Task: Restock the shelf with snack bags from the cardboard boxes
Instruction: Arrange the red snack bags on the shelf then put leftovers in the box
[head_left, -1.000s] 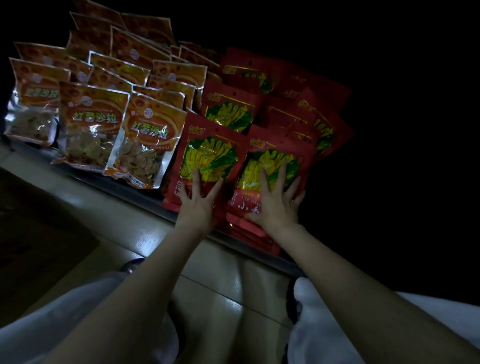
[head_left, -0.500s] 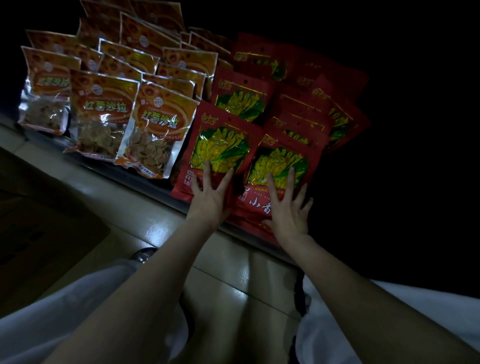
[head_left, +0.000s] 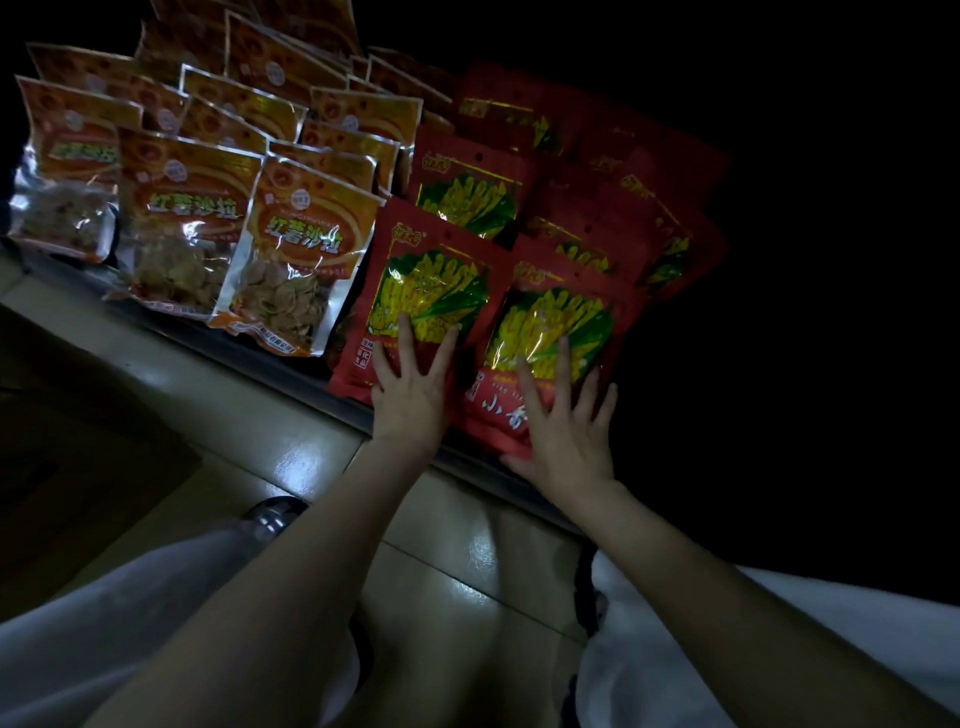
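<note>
Both hands have crept lower on the front red snack bags: left hand and right hand, fingers spread flat; uneven pressure could topple the leaning rows off the shelf.

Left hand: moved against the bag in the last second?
No. The left hand stays flat on the lower part of the front-left red bag; only the camera shifted.

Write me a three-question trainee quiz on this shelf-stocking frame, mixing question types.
1. True or false: the left hand grips an orange foil snack bag.
2. Which front-row glossy red snack bag does the right hand press: A the left one, B the right one?
3. Fill in: both hands lie with fingers ____ on the bags.

Key: 1 false, it rests flat on the other red snack bag; 2 B; 3 spread.
</note>
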